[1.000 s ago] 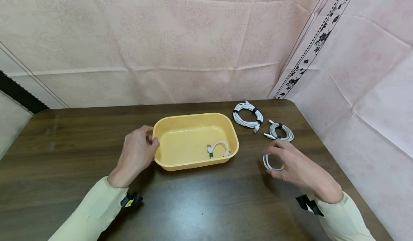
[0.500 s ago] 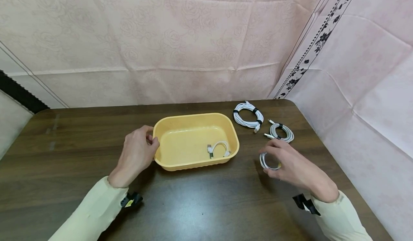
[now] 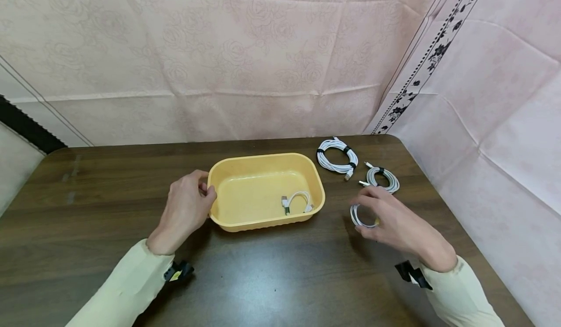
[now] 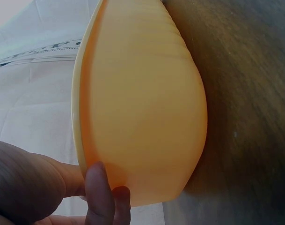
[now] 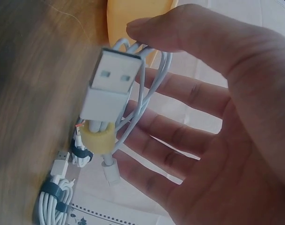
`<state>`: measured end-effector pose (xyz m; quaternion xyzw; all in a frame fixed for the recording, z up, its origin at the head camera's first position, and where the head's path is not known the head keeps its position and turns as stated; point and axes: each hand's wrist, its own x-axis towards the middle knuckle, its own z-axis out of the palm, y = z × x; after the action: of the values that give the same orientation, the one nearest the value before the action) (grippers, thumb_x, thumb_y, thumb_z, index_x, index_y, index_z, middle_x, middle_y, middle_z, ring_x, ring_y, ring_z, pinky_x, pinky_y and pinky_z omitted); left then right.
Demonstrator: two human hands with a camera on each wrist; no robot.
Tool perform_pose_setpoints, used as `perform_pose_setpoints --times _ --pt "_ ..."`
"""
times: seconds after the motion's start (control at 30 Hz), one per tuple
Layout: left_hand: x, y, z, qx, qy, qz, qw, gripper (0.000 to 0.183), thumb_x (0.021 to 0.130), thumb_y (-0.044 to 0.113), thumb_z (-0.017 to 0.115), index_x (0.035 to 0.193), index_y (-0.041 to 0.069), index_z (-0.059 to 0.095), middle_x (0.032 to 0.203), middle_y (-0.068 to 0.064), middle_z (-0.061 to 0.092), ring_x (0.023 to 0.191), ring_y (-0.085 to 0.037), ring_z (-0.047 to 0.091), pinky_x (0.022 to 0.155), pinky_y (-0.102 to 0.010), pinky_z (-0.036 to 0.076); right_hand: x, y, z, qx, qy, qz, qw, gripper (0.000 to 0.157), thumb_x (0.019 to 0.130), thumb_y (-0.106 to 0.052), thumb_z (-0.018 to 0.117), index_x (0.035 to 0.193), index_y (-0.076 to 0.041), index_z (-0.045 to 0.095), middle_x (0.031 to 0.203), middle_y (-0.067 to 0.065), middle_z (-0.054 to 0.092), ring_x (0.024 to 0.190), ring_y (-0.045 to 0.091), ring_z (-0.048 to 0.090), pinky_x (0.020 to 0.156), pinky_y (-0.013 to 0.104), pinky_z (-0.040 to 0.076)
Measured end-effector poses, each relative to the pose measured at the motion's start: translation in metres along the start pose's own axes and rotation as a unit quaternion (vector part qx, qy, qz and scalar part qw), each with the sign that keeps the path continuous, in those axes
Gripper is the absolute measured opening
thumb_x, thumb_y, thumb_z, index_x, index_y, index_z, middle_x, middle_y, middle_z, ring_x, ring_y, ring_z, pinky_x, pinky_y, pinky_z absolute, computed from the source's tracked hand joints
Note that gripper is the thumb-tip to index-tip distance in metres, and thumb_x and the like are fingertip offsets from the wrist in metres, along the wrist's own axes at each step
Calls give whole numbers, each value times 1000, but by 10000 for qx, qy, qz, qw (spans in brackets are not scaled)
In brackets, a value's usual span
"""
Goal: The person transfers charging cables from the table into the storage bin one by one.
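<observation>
In the head view my left hand pinches the left rim of a yellow plastic basin. The left wrist view shows thumb and fingers on either side of that rim. To the right of the basin, my right hand holds a small coiled white USB cable above the table. Seen from the right wrist, the thumb and fingers are curved around the loops; the USB plug and a yellow tie face the camera. A short white cable lies inside the basin, at its right end.
A larger coiled white cable with black ties lies behind the basin's right corner. Another coiled cable sits just beyond my right hand. The brown wooden table meets hanging patterned cloth at the back and right.
My right hand has shifted slightly left, toward the basin, carrying the coiled USB cable. The left hand and the basin have stayed put.
</observation>
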<state>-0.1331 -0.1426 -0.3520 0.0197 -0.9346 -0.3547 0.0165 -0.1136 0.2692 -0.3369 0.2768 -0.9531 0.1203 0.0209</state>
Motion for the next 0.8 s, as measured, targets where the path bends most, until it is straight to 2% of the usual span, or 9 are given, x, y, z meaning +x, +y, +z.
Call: perform_pose_setpoints --times 0.2,0.43,0.8 --pt "0 0 0 9 -4 -6 10000 41 99 14 55 135 -5 56 97 -17 65 68 -19 61 56 -27 53 3 -1 2 -39 130 -145 9998 36 79 -16 82 113 -15 72 112 1 62 105 18 58 89 40 50" --pt "0 0 0 -6 12 16 10000 40 99 14 55 135 -5 56 96 -16 65 68 -19 61 57 -27 53 5 -2 0 -17 75 -113 9999 38 78 -14 81 114 -16 72 109 -2 60 98 15 55 84 35 48" --pt "0 -1 0 3 35 48 10000 40 99 13 54 134 -6 56 96 -16 65 67 -18 61 56 -26 52 8 -4 -2 0 57 -92 9999 37 79 -15 80 115 -14 73 110 -1 61 99 15 55 84 35 48"
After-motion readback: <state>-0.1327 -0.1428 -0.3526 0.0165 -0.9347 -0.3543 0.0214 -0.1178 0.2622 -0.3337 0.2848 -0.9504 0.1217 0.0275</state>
